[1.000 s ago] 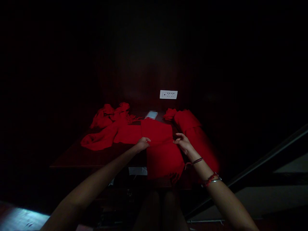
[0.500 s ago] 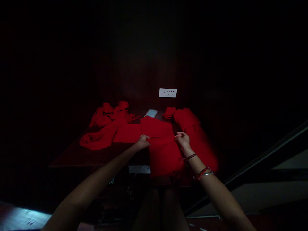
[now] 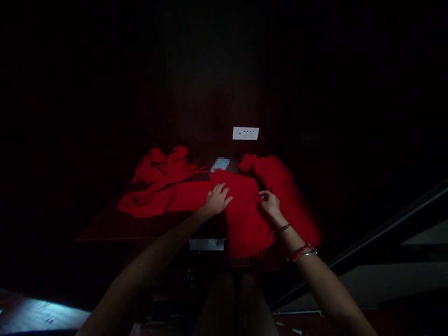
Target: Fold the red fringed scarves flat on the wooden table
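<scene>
A red fringed scarf (image 3: 245, 224) lies across the table, with one part hanging toward me over the front edge. My left hand (image 3: 216, 199) rests on it with the fingers spread, near the left edge of the folded part. At that part's right edge, my right hand (image 3: 270, 201) is closed, thumb and fingers pinching the cloth. The scarf's other end runs left into a loose loop (image 3: 140, 203). Just right of my right hand lies a stack of folded red scarves (image 3: 290, 205).
A crumpled red heap with fringe (image 3: 154, 168) lies at the back left of the dark table (image 3: 105, 226). A pale blurred rectangle (image 3: 220, 164) sits at the back middle. A white wall socket (image 3: 245, 133) is above. Below the edge, a whitish item (image 3: 206, 244) shows.
My left hand has let go of the scarf's fold edge, opened, and moved slightly up and right to lie flat on the cloth. My right hand stays at the right edge.
</scene>
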Available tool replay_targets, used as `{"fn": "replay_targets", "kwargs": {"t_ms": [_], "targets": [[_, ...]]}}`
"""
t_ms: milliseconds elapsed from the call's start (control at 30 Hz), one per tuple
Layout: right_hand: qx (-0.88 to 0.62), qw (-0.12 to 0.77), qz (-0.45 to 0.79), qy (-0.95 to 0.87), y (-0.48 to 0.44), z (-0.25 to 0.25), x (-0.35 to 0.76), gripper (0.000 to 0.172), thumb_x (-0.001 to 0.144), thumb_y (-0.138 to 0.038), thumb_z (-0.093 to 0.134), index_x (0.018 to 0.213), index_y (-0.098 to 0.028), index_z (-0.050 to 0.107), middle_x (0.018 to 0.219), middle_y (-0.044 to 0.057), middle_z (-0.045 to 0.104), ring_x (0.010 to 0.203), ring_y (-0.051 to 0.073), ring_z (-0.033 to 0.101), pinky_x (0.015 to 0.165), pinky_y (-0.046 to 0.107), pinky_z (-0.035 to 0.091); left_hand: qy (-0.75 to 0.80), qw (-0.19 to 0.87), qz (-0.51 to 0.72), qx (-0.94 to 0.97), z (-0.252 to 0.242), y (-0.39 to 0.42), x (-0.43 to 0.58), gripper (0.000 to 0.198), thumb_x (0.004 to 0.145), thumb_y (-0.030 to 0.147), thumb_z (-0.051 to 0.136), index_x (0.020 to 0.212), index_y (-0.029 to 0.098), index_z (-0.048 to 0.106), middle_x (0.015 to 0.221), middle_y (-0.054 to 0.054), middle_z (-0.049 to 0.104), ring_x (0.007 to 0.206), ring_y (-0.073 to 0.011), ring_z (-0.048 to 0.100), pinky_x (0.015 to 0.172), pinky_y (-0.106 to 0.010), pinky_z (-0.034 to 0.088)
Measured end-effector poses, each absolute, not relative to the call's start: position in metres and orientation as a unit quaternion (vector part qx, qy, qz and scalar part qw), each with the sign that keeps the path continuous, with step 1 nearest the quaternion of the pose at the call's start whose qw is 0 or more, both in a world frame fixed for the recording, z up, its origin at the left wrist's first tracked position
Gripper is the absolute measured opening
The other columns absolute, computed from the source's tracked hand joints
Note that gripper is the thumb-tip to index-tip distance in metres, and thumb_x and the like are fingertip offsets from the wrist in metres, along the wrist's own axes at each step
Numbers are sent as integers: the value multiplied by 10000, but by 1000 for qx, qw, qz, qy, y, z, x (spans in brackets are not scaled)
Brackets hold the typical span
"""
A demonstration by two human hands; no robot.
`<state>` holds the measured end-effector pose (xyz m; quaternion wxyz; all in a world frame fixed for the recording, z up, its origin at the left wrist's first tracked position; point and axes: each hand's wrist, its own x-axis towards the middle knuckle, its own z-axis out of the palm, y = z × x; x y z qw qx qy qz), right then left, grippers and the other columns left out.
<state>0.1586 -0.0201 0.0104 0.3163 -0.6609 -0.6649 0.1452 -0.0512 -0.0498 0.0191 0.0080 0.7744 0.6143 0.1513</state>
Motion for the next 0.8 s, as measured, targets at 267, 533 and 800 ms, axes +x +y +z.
{"fn": "replay_targets", "kwargs": {"t_ms": [267,533,800], "targets": [[-628,251,134,-724,-6,11,163,401,496,19,415,817,-136,598,746,29,597,712,130,535,628,187,383,622,127,-11,773,3,-5,-68,719,649,712,230,1267,362,122,1359,24,-5,1198,-316,-70,910,-536,22],[-504,257,71,-821,-1,24,143,364,718,-136,390,1067,-153,492,1093,64,500,1008,126,431,862,242,317,604,108,53,788,4,-5,-82,673,688,644,318,1265,327,177,1359,-17,6,1211,-279,-48,913,-524,9],[-551,24,32,-833,-2,3,127,431,805,-150,223,1219,-129,340,1293,104,288,1179,194,240,944,435,156,599,51,134,788,-9,-10,-85,623,757,565,296,1282,257,162,1361,-49,38,1220,-244,43,940,-443,131]]}}
